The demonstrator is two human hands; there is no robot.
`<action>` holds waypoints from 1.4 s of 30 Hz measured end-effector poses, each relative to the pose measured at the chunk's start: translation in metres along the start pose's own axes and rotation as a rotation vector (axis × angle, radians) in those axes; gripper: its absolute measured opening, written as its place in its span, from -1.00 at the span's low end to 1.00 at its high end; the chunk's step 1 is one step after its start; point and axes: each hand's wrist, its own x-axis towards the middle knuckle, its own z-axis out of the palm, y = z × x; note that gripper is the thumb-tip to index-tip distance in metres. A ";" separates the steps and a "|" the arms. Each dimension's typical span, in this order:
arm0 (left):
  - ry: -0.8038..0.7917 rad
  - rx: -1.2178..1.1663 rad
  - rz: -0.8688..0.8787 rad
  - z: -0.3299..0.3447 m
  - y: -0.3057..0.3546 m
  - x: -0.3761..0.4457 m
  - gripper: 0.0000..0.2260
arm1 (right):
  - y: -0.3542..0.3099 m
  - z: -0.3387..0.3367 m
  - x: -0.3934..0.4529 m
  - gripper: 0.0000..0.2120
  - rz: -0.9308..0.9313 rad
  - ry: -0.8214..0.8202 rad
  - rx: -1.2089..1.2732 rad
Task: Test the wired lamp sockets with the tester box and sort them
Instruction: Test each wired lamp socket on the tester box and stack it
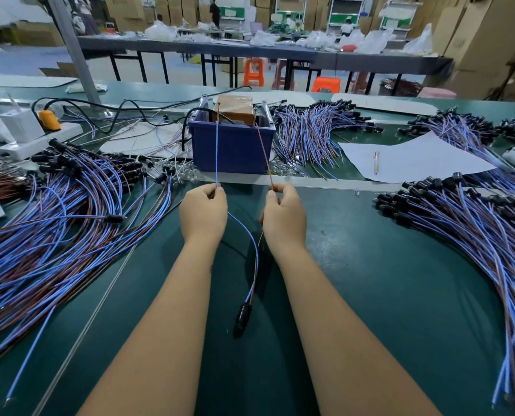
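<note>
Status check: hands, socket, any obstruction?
Left hand pinches blue lead, right hand brown lead. Socket hangs between forearms. Leads reach tester box; nothing blocking.

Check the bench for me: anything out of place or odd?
One blue wire lies alone at the bench's near left, strayed from the left pile. Small clear bulbs are scattered loose left of the blue bin.

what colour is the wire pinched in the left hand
Light blue: the thin light blue wire the left hand pinches, clearest in the head view.
</note>
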 end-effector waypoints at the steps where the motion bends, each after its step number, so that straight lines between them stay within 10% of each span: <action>1: -0.001 -0.015 -0.021 0.000 -0.001 0.002 -0.67 | 0.000 0.000 0.001 -0.84 0.000 0.001 -0.003; 42: 0.003 -0.172 -0.321 0.006 -0.009 0.030 -0.89 | 0.007 0.002 0.004 -0.73 -0.070 -0.058 0.042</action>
